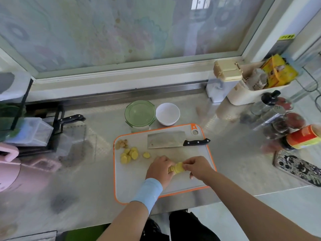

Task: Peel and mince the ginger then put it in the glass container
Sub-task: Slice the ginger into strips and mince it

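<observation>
Pinching a stacked row of ginger slices (177, 167) from both ends: fingers of the left hand (159, 168) curled round its left end, fingertips of the right hand (198, 166) closed on its right end; held low over the cutting board (132, 188), touching it or just clear, cannot tell which, near the middle of its near half; lying towards the board's left edge, a loose heap of cut rounds (129, 154), one stray round (146, 155) just beside it on the right; piled at the far left corner, brownish peel scraps (122, 143); resting flat along the far edge, a cleaver (165, 140), black handle pointing right; standing on the bench (86, 180) just beyond the board's far edge, the glass container (139, 113), green lid on, a white bowl (167, 113) just beside it on the right; wrapped round the left wrist, a pale blue sleeve (147, 192).
</observation>
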A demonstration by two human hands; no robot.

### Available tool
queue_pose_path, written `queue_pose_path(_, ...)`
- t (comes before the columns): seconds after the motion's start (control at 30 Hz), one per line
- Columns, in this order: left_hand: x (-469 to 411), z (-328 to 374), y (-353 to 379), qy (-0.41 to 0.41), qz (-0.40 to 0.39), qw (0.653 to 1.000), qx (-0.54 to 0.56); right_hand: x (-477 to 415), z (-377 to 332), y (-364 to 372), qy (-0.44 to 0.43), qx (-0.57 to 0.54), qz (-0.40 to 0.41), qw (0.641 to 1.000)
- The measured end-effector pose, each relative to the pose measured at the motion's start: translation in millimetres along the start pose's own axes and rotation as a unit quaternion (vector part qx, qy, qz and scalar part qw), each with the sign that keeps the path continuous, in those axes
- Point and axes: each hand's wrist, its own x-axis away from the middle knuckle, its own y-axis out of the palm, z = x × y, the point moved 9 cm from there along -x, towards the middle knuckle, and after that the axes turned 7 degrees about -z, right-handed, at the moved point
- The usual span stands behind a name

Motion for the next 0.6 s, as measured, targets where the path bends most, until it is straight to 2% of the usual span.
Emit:
queue_pose_path(0.23, -0.7, -1.9, 7.8, 0.008, 0.011, 1.000, -0.024, -9.4, -1.3, 9.5, -0.028, 0.086, 0.033, 0.995)
queue_pose_path(0.4, 1.8, -0.7, 8.1, 0.022, 0.029, 0.999, -0.033, -6.4, -8.6, 8.8, -0.038, 0.195, 0.073, 0.977)
queue_pose_path(0.5, 4.5, 0.4, -0.8, 0.030, 0.062, 0.997, -0.038, -2.7, -16.5, 8.5, -0.055, 0.246, 0.082, 0.964)
queue_pose_path(0.6, 6.7, -16.6, -22.6, -0.001, 0.123, 0.992, -0.022, 0.2, -38.4, 10.1, -0.100, 0.263, 0.099, 0.954)
